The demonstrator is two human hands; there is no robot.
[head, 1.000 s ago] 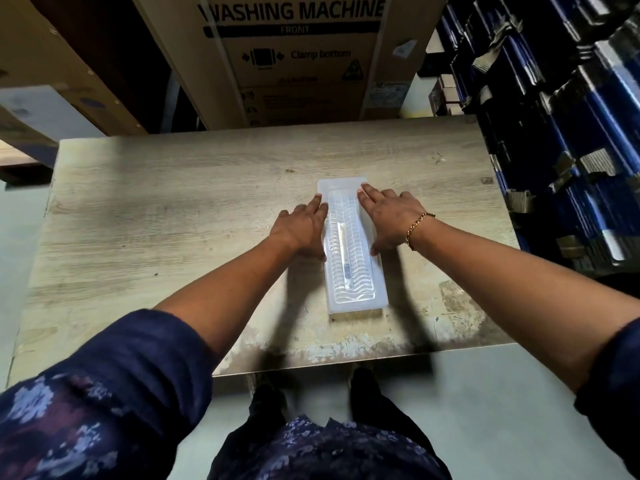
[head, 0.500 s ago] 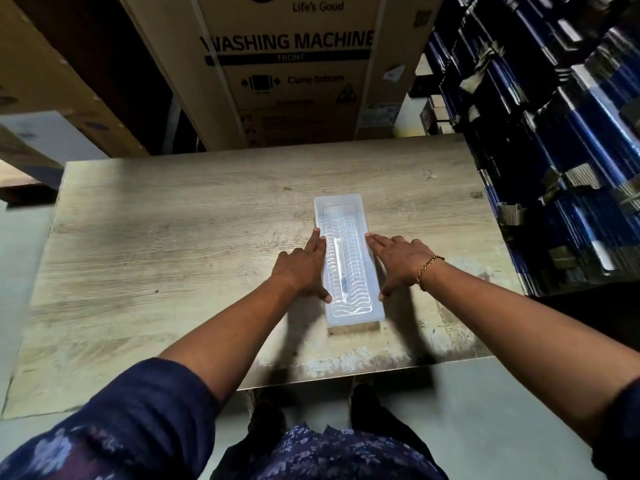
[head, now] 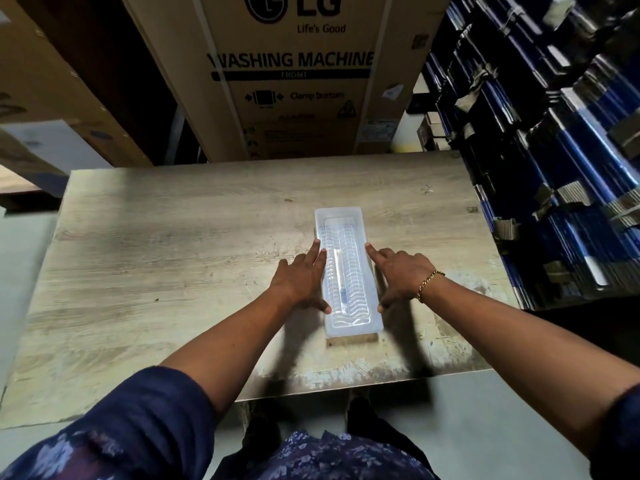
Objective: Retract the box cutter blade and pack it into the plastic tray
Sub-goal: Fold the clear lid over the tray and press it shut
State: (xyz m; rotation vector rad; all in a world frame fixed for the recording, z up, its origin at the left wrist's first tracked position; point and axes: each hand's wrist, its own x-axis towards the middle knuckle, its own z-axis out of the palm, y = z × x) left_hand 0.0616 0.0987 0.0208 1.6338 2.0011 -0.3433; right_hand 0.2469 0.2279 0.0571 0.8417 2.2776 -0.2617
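The counter (head: 173, 258) was wide and bare beyond both hands, with open room to the left grip's outer side; blue stacked goods (head: 554, 168) crowded past the right grip. Between the grips lay the plastic tray (head: 372, 317), lengthwise, its near end close to the counter's front edge. The left hand (head: 298, 282) and right hand (head: 403, 277) lay flat, fingers spread and clasping nothing, touching the tray's long sides, probably to square it. The box cutter (head: 341, 271) appeared seated inside, under ribbed clear plastic; its blade could not be made out.
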